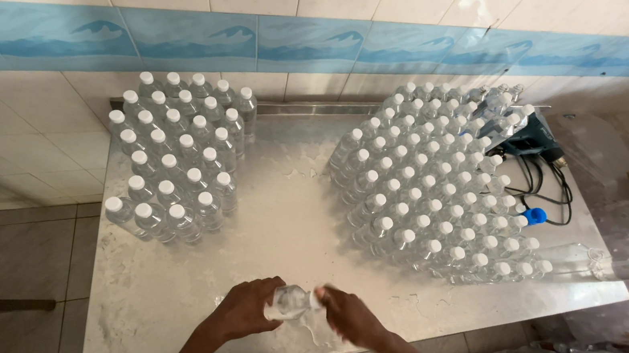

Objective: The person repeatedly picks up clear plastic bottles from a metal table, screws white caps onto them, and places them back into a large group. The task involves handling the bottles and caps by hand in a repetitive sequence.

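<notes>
Two hands share one small clear bottle (290, 301) at six o'clock on the steel table (153, 293), near its front edge: my left hand (246, 311) wraps the body to steady it, my right hand (349, 316) closes around the cap end. Capped bottles stand packed upright in a small block (175, 158) at ten o'clock and a larger block (435, 184) at one o'clock, leaving me room between.

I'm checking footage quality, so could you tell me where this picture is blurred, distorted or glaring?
Head view: the hands, left and right, and the clear bottle between them are motion-blurred; the blue tile band bows from lens distortion; soft glare on the wall tiles.
</notes>
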